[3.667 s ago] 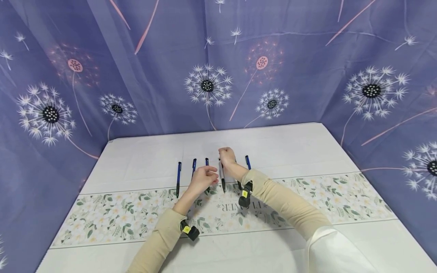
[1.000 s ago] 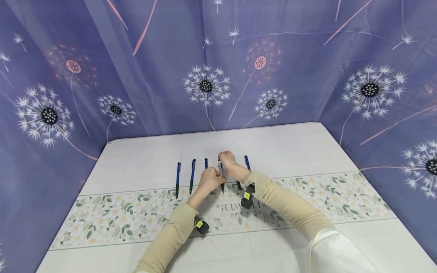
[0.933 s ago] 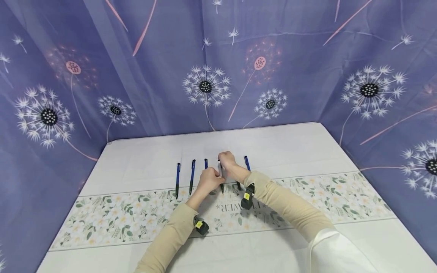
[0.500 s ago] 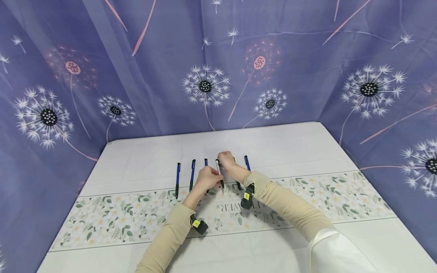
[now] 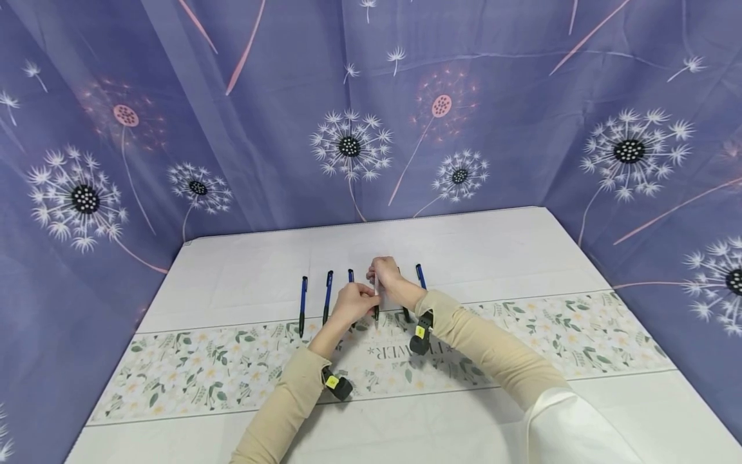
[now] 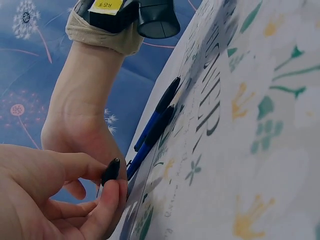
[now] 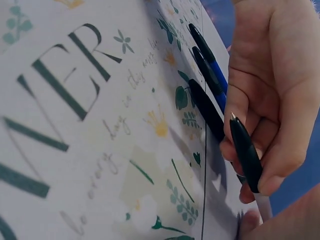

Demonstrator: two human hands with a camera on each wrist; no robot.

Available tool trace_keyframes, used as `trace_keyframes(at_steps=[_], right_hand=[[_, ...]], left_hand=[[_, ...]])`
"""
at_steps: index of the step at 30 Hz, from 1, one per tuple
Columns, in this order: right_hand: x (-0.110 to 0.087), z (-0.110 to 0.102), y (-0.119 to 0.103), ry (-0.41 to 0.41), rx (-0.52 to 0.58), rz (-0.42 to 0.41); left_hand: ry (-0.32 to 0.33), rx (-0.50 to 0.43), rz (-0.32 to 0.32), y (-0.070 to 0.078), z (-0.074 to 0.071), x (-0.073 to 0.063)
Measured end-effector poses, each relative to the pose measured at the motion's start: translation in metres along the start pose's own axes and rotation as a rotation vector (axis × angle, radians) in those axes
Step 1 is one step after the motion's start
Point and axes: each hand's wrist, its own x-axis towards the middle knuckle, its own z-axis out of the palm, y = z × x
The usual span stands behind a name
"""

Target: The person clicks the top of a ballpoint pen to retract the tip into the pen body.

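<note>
My left hand [image 5: 352,304] pinches the dark grip of a white-barrelled pen [image 5: 376,314] between thumb and fingers. In the left wrist view the pen's black tip end [image 6: 111,171] pokes out from those fingers. The right hand [image 5: 387,274] has curled fingers around the pen's upper end, which they hide in the head view. The right wrist view shows the left hand [image 7: 280,95] above, the pen's black grip [image 7: 245,152] with its point out, and part of the right hand [image 7: 297,222] in the lower corner.
Blue pens lie in a row: two pens [image 5: 303,306] [image 5: 328,296] at left, one pen [image 5: 350,275] partly behind the left hand. Right of the hands lie another pen [image 5: 406,314], mostly hidden by the right wrist, and a blue pen [image 5: 420,277]. A floral band [image 5: 232,367] crosses the white table.
The left hand, loose beside the pen earlier, now pinches it. Half a second ago the pen's top showed left of the right hand; now it has swung right, into the right fingers.
</note>
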Motion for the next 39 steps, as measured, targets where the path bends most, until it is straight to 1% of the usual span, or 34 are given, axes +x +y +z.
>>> trace_keyframes(at_steps=[3, 6, 10, 14, 17, 18, 22, 25, 28, 33, 39], right_hand=[[0.001, 0.001, 0.000, -0.022, 0.125, 0.084], [0.001, 0.002, -0.001, -0.037, 0.193, 0.132], [0.000, 0.004, -0.001, -0.055, 0.234, 0.133], [0.001, 0.005, -0.001, -0.079, 0.263, 0.131], [0.001, 0.005, -0.002, -0.107, 0.307, 0.152], [0.001, 0.005, -0.002, -0.121, 0.323, 0.164], [0.001, 0.003, -0.005, -0.175, 0.371, 0.209], [0.002, 0.000, -0.006, -0.195, 0.394, 0.236], [0.005, -0.003, -0.005, -0.216, 0.404, 0.266], [0.010, -0.005, -0.005, -0.235, 0.421, 0.308], [0.012, -0.004, -0.006, -0.230, 0.421, 0.302]], left_hand=[[-0.007, -0.020, 0.016, -0.002, 0.000, 0.000], [-0.016, -0.046, 0.033, -0.003, 0.000, 0.001], [-0.026, -0.114, 0.031, -0.004, 0.000, 0.000], [-0.040, -0.189, -0.010, -0.003, -0.001, -0.001], [-0.059, -0.237, -0.037, -0.003, -0.002, -0.002], [-0.073, -0.265, -0.046, -0.003, -0.002, -0.002], [-0.158, -0.423, -0.088, -0.006, -0.003, -0.001], [-0.225, -0.521, -0.098, -0.008, -0.005, 0.000], [-0.271, -0.539, -0.080, -0.011, -0.005, 0.001], [-0.329, -0.522, -0.060, -0.013, -0.007, 0.001], [-0.355, -0.542, -0.052, -0.013, -0.009, 0.001]])
